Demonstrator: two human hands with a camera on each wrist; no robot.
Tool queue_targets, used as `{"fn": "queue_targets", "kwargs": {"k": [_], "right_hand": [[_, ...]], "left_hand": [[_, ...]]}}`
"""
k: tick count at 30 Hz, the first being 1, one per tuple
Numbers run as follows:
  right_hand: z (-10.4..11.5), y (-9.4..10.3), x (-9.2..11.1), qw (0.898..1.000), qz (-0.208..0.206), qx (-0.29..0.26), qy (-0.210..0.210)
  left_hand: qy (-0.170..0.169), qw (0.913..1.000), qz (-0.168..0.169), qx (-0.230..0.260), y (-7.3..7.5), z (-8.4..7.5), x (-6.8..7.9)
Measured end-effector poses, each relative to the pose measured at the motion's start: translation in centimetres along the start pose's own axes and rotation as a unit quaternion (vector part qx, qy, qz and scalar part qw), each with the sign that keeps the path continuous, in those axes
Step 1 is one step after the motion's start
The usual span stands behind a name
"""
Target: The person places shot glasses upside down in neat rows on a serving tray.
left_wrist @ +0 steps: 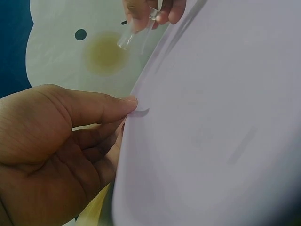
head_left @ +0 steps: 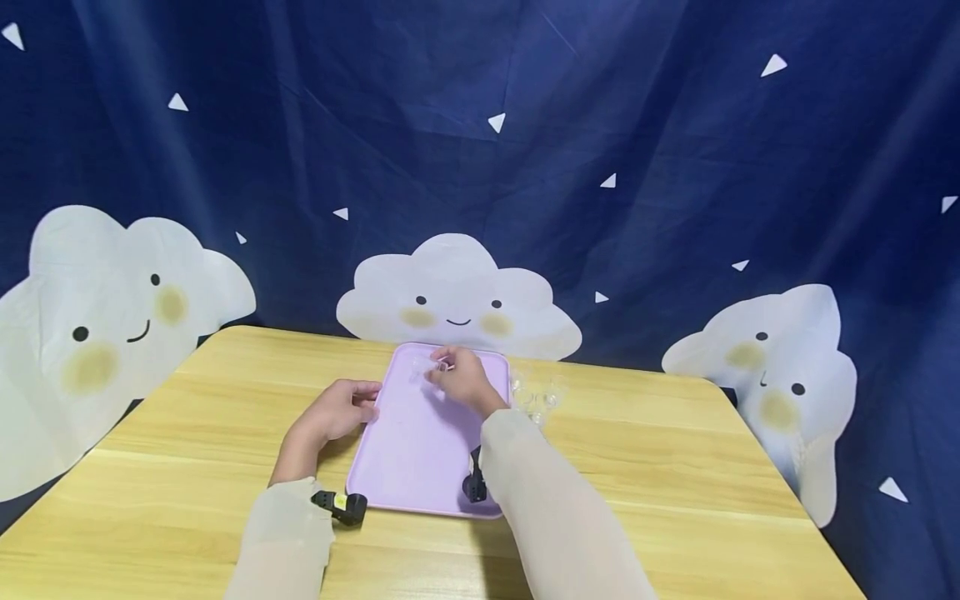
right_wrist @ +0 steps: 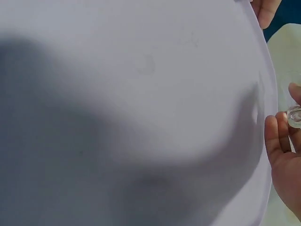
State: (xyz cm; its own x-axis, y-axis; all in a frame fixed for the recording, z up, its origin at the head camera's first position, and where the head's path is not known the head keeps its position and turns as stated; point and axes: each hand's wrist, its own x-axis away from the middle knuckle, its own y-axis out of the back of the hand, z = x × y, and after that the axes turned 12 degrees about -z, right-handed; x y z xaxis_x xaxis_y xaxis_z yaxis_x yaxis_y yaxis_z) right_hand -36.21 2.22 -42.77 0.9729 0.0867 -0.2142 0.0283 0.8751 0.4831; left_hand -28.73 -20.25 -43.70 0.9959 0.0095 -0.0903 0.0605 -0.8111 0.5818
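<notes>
A light purple tray (head_left: 412, 458) with a raised rim lies on the wooden table. My left hand (head_left: 341, 408) holds the tray's left edge; in the left wrist view its thumb (left_wrist: 108, 106) lies over the rim, the other fingers curled below. Over the tray's far end, my right hand (head_left: 463, 382) pinches a small clear cup (left_wrist: 129, 37), see-through and hard to make out from the head view. From the right wrist, the cup's round end (right_wrist: 295, 117) shows between thumb and fingers. Several similar clear pieces (head_left: 538, 398) stand just right of the tray.
The wooden table (head_left: 660, 467) reaches out on both sides of the tray. Behind its far edge hangs a dark blue curtain (head_left: 420, 167) with clouds and white triangles. A black wrist camera (head_left: 474, 483) overlaps the tray's near right part.
</notes>
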Motion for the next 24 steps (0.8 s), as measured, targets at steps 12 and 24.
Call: {"fn": "queue_targets", "kwargs": {"k": [12,24], "right_hand": [[0.4,-0.7,0.0,0.983,-0.036,-0.163,-0.082],[0.5,-1.9,0.2,0.975,-0.078,-0.182,-0.098]], "left_hand": [[0.002,1.0,-0.002,-0.005,0.1,-0.2,0.0],[0.002,1.0,-0.004,-0.005,-0.1,0.2,-0.2]]}}
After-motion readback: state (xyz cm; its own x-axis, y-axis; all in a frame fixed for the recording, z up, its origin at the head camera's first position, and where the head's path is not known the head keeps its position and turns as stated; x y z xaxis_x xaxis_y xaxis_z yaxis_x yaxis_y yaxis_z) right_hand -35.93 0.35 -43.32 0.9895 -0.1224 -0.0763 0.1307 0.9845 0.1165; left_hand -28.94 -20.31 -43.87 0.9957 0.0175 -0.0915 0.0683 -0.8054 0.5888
